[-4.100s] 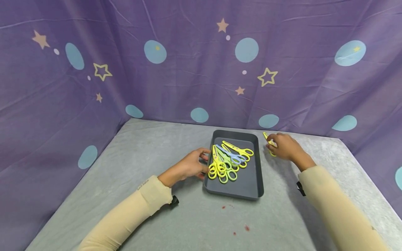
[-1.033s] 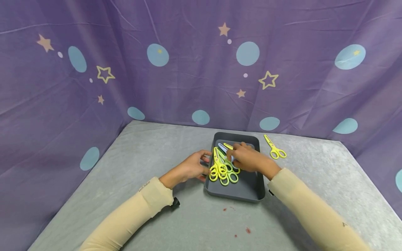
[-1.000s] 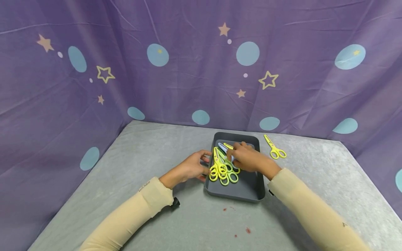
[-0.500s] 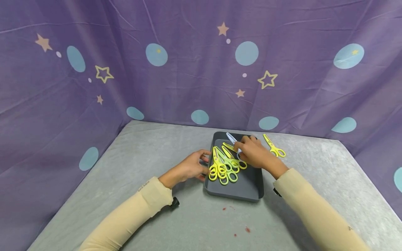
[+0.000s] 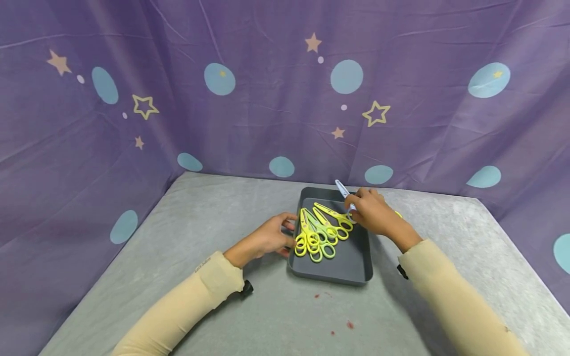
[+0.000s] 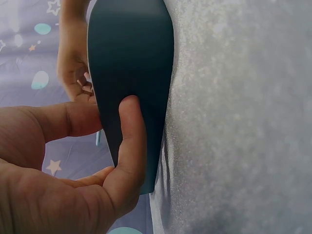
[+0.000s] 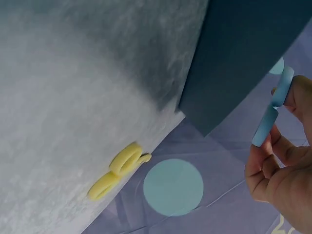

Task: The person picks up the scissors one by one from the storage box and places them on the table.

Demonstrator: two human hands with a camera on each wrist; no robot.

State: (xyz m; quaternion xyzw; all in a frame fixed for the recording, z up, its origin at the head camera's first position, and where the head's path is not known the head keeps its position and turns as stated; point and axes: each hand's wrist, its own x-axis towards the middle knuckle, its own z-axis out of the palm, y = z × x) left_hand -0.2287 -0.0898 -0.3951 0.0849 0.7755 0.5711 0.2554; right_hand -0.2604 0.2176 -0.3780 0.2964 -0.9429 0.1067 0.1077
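My right hand pinches light blue scissors by the handles, raised over the back right of the grey tray. In the right wrist view the blue finger loops stick out between thumb and fingers. My left hand grips the tray's left wall, one fingertip pressing the outer side and others at the rim. Inside the tray, yellow scissors and green scissors lie overlapping toward the left, with more yellow scissors at the back.
Yellow scissors lie on the grey cloth-covered table right of the tray, mostly behind my right hand in the head view. A purple curtain with stars and ovals hangs along the back and left.
My right hand laid the yellow scissors down right of the tray, then took the blue scissors from the pile and lifted them back and to the right. The left hand stayed at the tray.
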